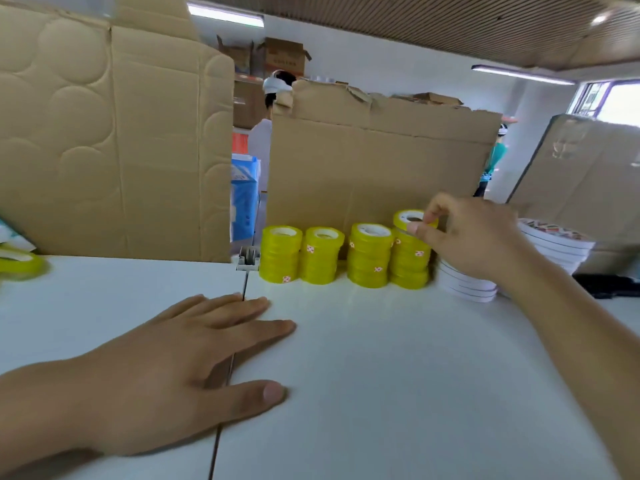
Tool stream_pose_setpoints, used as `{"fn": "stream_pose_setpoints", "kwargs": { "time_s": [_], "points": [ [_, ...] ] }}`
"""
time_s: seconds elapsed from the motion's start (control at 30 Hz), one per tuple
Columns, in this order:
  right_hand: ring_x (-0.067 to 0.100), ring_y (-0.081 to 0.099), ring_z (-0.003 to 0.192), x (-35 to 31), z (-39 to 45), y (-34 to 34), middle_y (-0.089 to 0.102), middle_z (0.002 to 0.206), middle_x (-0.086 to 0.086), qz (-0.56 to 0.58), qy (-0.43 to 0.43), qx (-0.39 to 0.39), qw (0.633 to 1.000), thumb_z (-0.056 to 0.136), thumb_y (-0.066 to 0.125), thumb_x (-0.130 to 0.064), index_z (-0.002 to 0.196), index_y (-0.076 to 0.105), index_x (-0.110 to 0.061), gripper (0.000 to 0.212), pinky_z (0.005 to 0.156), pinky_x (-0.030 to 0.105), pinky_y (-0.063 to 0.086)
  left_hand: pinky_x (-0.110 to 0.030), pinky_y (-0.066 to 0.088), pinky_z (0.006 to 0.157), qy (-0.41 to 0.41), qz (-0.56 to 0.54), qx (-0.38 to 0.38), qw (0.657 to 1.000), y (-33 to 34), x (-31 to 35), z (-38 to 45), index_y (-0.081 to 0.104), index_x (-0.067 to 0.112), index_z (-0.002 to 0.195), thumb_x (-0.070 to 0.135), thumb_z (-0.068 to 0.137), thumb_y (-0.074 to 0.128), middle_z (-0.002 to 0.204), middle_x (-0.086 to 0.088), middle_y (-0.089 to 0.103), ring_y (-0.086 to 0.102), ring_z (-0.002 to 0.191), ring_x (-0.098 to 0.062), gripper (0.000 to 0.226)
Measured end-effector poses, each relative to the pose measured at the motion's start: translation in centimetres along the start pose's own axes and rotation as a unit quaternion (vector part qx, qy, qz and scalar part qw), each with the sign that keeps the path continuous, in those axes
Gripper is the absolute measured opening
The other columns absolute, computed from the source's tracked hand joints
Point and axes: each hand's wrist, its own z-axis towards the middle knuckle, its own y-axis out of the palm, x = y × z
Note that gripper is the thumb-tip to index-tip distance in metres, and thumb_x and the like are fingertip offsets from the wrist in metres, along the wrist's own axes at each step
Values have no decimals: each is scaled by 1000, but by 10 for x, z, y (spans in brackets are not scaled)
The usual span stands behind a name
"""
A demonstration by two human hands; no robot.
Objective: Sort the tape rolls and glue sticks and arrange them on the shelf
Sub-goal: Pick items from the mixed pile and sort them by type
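Pinching top yellow tape roll (414,218), right hand (474,237).

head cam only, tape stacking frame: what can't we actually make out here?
- White rolls: mostly hidden behind the right hand and its forearm; count unreadable.
- Top yellow roll: fingers cover its right side, so seating on the stack is unclear.
- Yellow roll at left edge: blurred, partly cut off.
- Glue sticks: none identifiable.
- Left hand: hides the table seam beneath.
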Motion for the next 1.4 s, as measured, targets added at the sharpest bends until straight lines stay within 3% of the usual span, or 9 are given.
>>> {"fn": "stream_pose_setpoints", "kwargs": {
  "time_s": [0.23,0.53,0.67,0.77,0.87,1.0,1.13,1.23,1.4],
  "points": [
    [21,45,90,4,2,7,60,73,-10,-16,13,-14,1000,94,47,-64,92,50,-31,33,107,57,32,-19,-7,119,-2,-14,-6,1000,-1,1,0,-10,83,134,106,62,5,152,49,-14,-24,139,23,77],
    [25,49,115,1,0,12,59,93,-10,-63,14,-33,997,96,43,-61,94,54,-34,30,109,59,26,-23,-6,122,-3,-25,-26,999,-5,1,0,-6,79,139,101,70,14,160,40,-11,-18,145,16,75],
    [28,43,127,-18,-10,3,60,116,-6,-50,-31,33,998,98,45,-57,100,56,-31,28,111,62,20,-29,-4,126,-17,-30,-38,999,-12,4,-1,1,74,144,96,73,20,163,36,-4,-10,149,11,77],
    [27,42,135,-54,-23,-2,58,136,0,-30,-121,65,990,94,38,-61,111,58,-29,42,110,59,24,-37,-3,127,-39,-1,-18,999,-22,-3,-9,6,69,148,95,75,19,166,30,4,-2,152,5,78],
    [23,39,142,-107,-35,0,50,149,-3,-8,-220,-5,975,92,26,-67,128,55,-34,57,113,57,27,-41,3,127,-98,40,7,994,-34,-19,-25,14,61,151,94,76,20,167,23,13,8,153,-1,82],
    [15,29,150,-176,-47,17,36,160,-7,-44,-343,-88,934,88,7,-74,144,38,-42,72,120,50,19,-38,24,121,-172,74,77,979,-43,-48,-49,34,48,151,87,85,31,157,19,37,37,144,-11,76],
    [7,16,151,-236,-57,37,22,165,-13,37,-381,-172,908,89,11,-81,150,27,-48,72,121,35,12,-40,44,104,-246,95,144,954,-49,-90,-71,55,40,130,77,84,43,131,13,59,56,125,-18,60],
    [3,11,151,-260,-71,49,19,165,-17,95,-390,-223,888,95,23,-73,151,28,-48,61,115,27,9,-39,42,100,-322,155,173,918,-57,-122,-75,58,34,123,67,92,49,123,5,60,58,120,-25,46],
    [-6,1,150,-264,-85,62,14,166,-20,140,-387,-296,862,90,16,-80,152,24,-51,69,121,28,4,-44,38,101,-394,206,173,879,-54,-154,-73,64,30,119,55,93,49,124,-1,60,56,120,-27,39]
  ]
}}
